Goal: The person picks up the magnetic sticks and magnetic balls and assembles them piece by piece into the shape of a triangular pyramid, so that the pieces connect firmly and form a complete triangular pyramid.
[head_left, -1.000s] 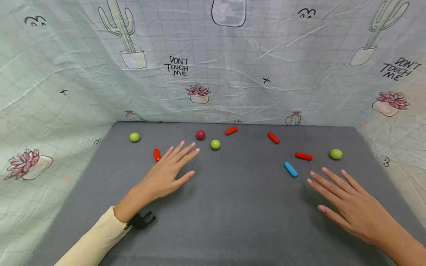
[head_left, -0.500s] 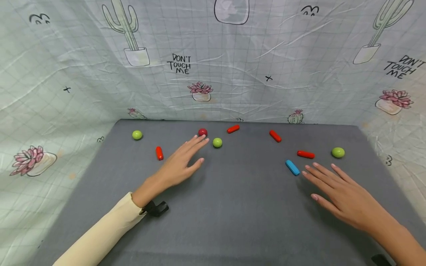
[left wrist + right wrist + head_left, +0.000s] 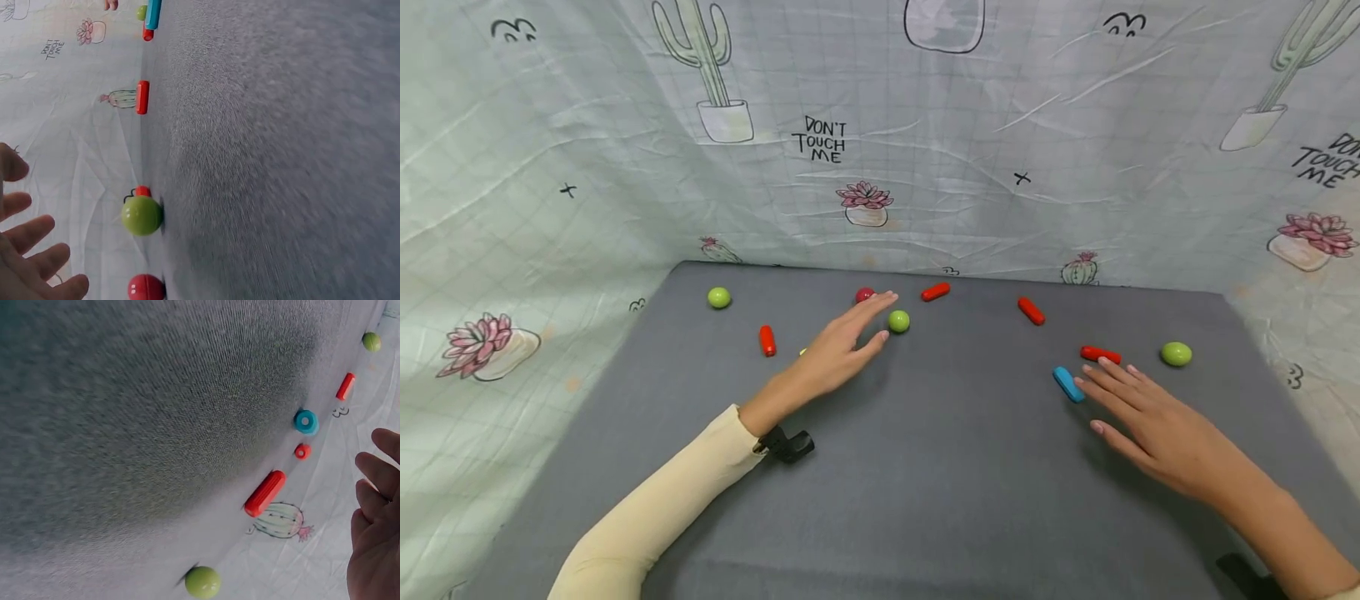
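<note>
My left hand (image 3: 831,354) hovers over the left-middle of the grey table with fingers extended, holding nothing. Its fingertips partly cover a small red ball (image 3: 865,295), and a green ball (image 3: 898,321) lies just right of them. Behind the hand, a sliver of something yellow-green (image 3: 803,352) shows, mostly hidden. My right hand (image 3: 1172,437) is over the right side, fingers straight and slightly spread. Nearest its fingertips is a short blue rod (image 3: 1067,383), with a red rod (image 3: 1101,354) just beyond. Both hands (image 3: 37,256) also appear in the wrist views, the right hand (image 3: 378,519) holding nothing.
Another red rod (image 3: 767,341) and a green ball (image 3: 719,297) lie at the left. Two more red rods, one centre (image 3: 936,292) and one farther right (image 3: 1031,311), are near the back edge. A green ball (image 3: 1176,353) sits far right. Patterned cloth (image 3: 962,150) walls the back and sides.
My left hand has moved right and forward, partly covering the red ball. My right hand has shifted forward and left, closer to the blue rod. The camera view has shifted slightly; the objects stay put.
</note>
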`<state>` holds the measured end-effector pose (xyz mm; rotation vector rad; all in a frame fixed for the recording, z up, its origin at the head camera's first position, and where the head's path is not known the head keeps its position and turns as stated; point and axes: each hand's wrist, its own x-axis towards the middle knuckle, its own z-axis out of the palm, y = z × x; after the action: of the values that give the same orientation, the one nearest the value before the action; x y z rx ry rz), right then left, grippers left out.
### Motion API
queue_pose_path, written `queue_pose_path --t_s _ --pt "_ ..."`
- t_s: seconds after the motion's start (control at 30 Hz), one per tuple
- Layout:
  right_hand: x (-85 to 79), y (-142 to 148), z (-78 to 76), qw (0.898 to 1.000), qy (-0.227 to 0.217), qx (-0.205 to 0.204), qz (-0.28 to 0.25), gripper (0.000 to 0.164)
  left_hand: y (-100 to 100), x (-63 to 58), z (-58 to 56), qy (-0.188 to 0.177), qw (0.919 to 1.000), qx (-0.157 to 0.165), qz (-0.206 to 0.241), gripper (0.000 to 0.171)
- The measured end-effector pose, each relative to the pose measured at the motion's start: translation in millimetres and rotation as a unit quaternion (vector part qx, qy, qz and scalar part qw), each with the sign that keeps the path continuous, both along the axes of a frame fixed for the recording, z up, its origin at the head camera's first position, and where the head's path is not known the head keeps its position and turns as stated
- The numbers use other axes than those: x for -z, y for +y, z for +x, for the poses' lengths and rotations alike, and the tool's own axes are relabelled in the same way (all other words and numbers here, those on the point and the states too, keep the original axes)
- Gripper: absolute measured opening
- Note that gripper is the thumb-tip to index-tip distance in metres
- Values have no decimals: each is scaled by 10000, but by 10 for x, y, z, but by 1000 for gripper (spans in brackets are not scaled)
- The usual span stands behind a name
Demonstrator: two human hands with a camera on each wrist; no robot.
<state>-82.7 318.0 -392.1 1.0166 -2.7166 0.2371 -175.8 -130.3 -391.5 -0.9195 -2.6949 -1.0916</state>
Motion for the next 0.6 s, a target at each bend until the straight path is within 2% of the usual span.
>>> queue_pose_path --t_s 0.23,0.4,0.6 --pt "35 -57 -85 9986 -245 225 -419 61 146 22 -140 -128 9986 -370 355 51" --pt "52 -96 -131 9974 -251 399 -542 51 212 42 -240 -441 9948 -681 622 50" --pt "39 -127 -160 9909 -755 838 -736 37 251 118 -340 -811 9901 -897 708 53"
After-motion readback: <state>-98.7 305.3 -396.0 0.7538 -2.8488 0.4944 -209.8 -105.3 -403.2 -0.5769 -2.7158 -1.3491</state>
